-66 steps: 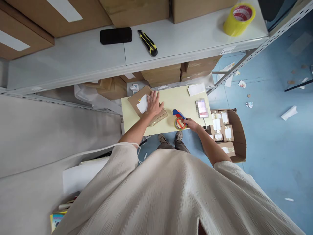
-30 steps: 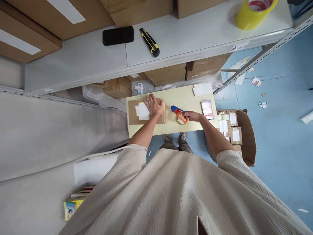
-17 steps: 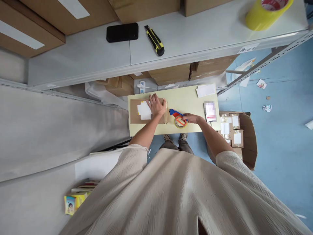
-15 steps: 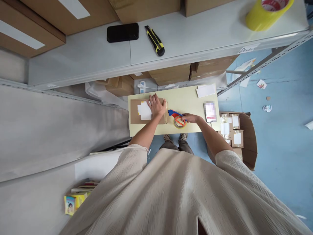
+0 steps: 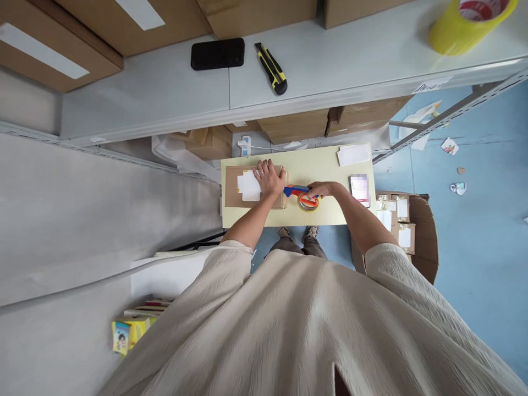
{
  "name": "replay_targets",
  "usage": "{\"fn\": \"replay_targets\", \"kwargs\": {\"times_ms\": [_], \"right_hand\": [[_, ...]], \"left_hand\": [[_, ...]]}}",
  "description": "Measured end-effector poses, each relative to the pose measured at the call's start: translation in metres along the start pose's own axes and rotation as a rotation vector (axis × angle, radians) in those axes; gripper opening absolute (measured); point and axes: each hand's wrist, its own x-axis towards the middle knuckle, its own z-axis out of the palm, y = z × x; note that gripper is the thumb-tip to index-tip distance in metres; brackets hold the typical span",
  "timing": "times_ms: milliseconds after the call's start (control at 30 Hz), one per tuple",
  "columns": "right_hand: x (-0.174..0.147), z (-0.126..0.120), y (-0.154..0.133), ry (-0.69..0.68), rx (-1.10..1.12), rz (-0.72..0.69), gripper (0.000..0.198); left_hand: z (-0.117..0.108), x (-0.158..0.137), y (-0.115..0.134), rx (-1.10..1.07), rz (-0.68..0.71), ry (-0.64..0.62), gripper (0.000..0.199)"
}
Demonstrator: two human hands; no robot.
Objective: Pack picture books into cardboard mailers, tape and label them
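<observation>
A closed cardboard box (image 5: pixel 232 190) with a white label (image 5: pixel 251 188) lies on the pale yellow table (image 5: pixel 322 165). My left hand (image 5: pixel 269 180) rests flat on its top near the right end, fingers spread, thumb at the edge. Wrapped around the handle of a blue and red tape dispenser (image 5: pixel 297 191) is my right hand (image 5: pixel 323 190). The dispenser's blue front end meets the box's right end; whether it presses on it, I cannot tell. A roll of tape (image 5: pixel 308 202) sits in the dispenser.
A grey shelf (image 5: pixel 350 55) above the table carries a black phone (image 5: pixel 217 54), a yellow and black utility knife (image 5: pixel 271 69), a yellow tape roll (image 5: pixel 470 27) and boxes. A lit phone (image 5: pixel 359 190) and white papers (image 5: pixel 353 154) lie on the table's right. An open carton (image 5: pixel 427 236) holds several small boxes.
The tape dispenser has come left against the box's right end and turned slightly more level in my right hand. My left hand stays on the box. The whole view has shifted a little.
</observation>
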Motion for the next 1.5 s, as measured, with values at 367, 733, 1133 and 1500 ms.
{"fn": "replay_targets", "kwargs": {"times_ms": [367, 733, 1133, 1500], "right_hand": [[0.017, -0.021, -0.025, -0.058, -0.179, 0.089, 0.05], [0.031, -0.027, -0.023, 0.041, -0.235, 0.053, 0.05], [0.034, -0.027, -0.046, 0.011, -0.453, -0.012, 0.053], [0.018, -0.021, -0.089, -0.136, -0.94, 0.163, 0.04]], "left_hand": [[-0.002, -0.002, 0.004, 0.016, -0.007, -0.006, 0.082], [-0.004, -0.001, 0.005, 0.114, -0.022, -0.068, 0.083], [-0.002, -0.002, 0.006, 0.093, -0.007, -0.016, 0.08], [-0.017, -0.006, 0.017, 0.054, -0.06, -0.053, 0.076]]}}
